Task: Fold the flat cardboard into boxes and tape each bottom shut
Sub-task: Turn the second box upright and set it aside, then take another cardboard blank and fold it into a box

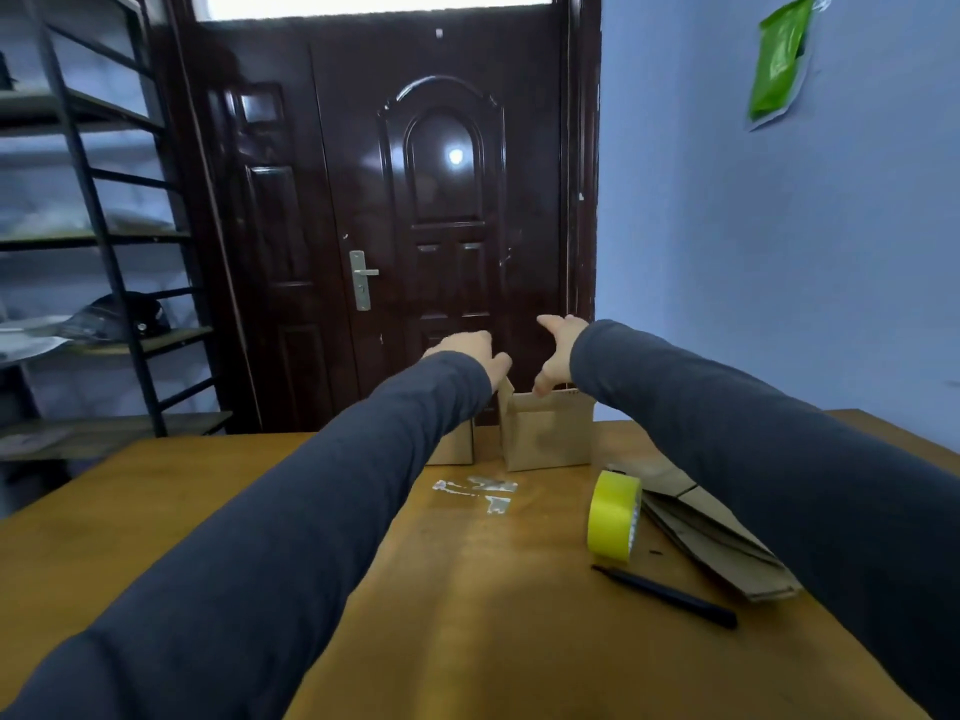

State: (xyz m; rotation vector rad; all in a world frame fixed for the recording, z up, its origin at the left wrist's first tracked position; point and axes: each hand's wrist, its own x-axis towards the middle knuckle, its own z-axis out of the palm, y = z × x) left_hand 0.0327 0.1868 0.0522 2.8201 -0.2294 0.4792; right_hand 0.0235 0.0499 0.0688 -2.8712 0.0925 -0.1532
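A folded cardboard box (545,433) stands upright at the far edge of the wooden table (467,589). A second box (457,444) stands just left of it, mostly hidden by my left sleeve. My left hand (467,350) hovers over the boxes with its fingers loosely curled and holds nothing. My right hand (556,350) is spread open above the right box, its thumb touching the box's top rim. A stack of flat cardboard (717,537) lies at the right. A roll of yellow tape (613,517) stands on edge beside it.
A black pen or knife (665,597) lies in front of the tape. Scraps of clear tape (478,491) stick to the table's middle. A dark door (405,210) is behind the table, and a metal shelf rack (93,252) stands at the left.
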